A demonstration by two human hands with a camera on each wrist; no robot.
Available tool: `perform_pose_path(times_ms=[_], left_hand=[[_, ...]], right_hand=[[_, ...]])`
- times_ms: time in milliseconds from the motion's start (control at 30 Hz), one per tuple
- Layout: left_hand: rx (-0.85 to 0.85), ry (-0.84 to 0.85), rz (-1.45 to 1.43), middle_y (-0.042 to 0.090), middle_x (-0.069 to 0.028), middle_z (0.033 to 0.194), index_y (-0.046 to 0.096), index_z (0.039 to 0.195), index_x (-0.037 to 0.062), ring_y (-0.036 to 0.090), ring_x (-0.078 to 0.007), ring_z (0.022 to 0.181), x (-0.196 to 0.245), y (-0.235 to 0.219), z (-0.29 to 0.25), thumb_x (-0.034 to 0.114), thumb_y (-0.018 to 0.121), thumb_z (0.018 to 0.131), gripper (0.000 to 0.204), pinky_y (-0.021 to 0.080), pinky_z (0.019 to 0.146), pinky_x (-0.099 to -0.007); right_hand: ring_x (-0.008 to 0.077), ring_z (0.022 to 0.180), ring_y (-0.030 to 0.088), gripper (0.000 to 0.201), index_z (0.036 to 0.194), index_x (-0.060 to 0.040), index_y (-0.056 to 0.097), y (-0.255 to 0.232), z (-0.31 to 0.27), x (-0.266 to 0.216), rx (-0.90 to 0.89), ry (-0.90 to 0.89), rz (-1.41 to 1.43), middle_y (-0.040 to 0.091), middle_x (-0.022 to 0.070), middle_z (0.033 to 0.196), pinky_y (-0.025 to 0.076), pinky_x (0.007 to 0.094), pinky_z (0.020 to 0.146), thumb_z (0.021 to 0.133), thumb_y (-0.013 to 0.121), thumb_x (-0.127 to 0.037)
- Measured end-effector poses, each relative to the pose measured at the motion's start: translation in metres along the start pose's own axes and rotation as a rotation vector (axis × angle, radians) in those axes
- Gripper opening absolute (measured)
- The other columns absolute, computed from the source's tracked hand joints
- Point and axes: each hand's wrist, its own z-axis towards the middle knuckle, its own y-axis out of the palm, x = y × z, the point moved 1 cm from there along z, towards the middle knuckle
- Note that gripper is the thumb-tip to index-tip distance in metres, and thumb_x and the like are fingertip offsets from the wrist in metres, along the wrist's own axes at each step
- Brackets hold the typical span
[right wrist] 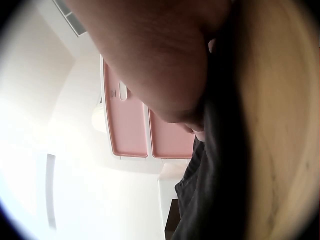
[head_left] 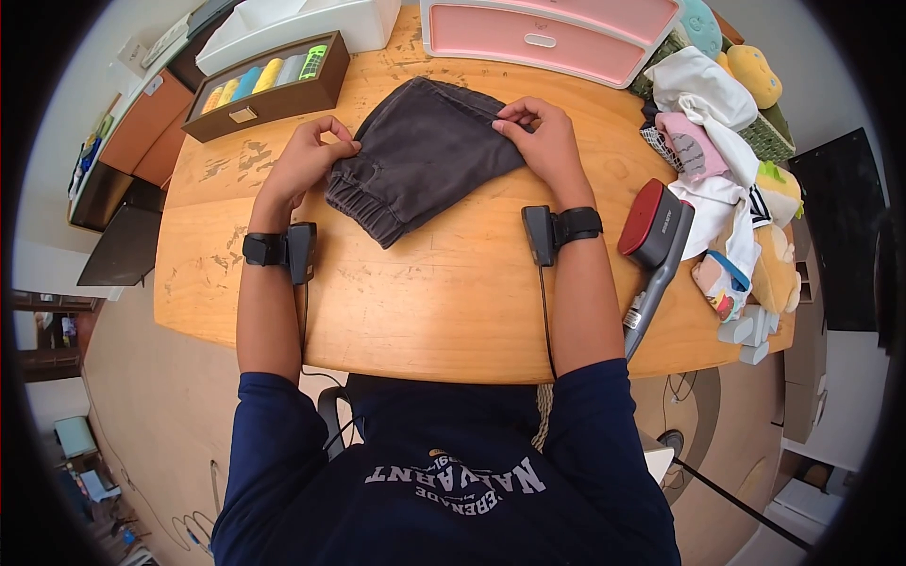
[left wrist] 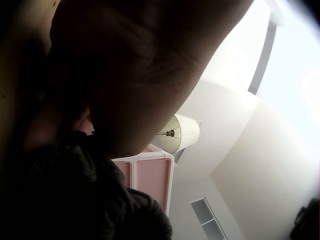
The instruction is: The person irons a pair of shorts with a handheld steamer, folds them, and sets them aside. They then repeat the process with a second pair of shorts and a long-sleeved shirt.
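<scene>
Dark grey trousers [head_left: 429, 151], folded over, lie on the wooden table in the head view, their gathered elastic end pointing toward the person. At their left edge my left hand [head_left: 304, 158] pinches the cloth between thumb and fingertips. My right hand [head_left: 545, 141] pinches the upper right edge in the same way. The left wrist view is dark, with the bunched trousers [left wrist: 125, 210] below the hand. In the right wrist view the dark cloth [right wrist: 215, 170] hangs beside the hand [right wrist: 160, 65], whose fingertips are partly hidden.
A brown box [head_left: 274, 90] of rolled cloths stands at the back left, beside a white bin [head_left: 307, 28]. Pink drawers [head_left: 538, 42] are at the back. A red-faced handheld steamer [head_left: 651, 236] lies right, near piled clothes [head_left: 703, 113] and plush toys [head_left: 755, 75].
</scene>
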Motion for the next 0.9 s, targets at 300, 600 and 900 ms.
perform_pose_path(times_ms=[300,600,900], left_hand=[[-0.098,0.08,0.052,0.06,0.0042,0.075,0.066,0.1,0.0065,0.048,-0.0047,0.055,-0.006,-0.009,-0.003,0.003,0.066,0.092,0.009,0.043,0.055,-0.0206],[-0.228,0.4,0.365,0.054,0.0018,0.131,0.065,0.139,0.0257,0.051,-0.0075,0.084,0.008,0.01,-0.014,-0.007,0.076,0.071,0.076,0.047,0.078,-0.0248],[-0.082,0.734,0.561,0.037,-0.0079,0.162,0.068,0.135,0.0253,0.038,-0.0321,0.146,0.01,0.041,-0.011,0.008,0.088,0.07,0.07,0.032,0.122,-0.0457]], right_hand=[[0.0191,0.077,0.066,0.011,0.091,-0.0025,0.075,-0.001,0.001,0.004,0.101,0.04,-0.025,0.074,0.0086,0.083,0.054,0.0315,0.076,0.081,0.077,-0.008],[0.0205,0.077,0.067,0.01,0.09,-0.0021,0.074,-0.003,0.002,0.01,0.149,0.048,-0.064,0.073,0.0098,0.082,0.054,0.0326,0.076,0.082,0.076,-0.006],[0.022,0.078,0.067,0.009,0.089,-0.003,0.074,-0.004,0.002,0.014,0.179,0.067,-0.098,0.073,0.0098,0.083,0.054,0.0339,0.077,0.081,0.075,-0.007]])
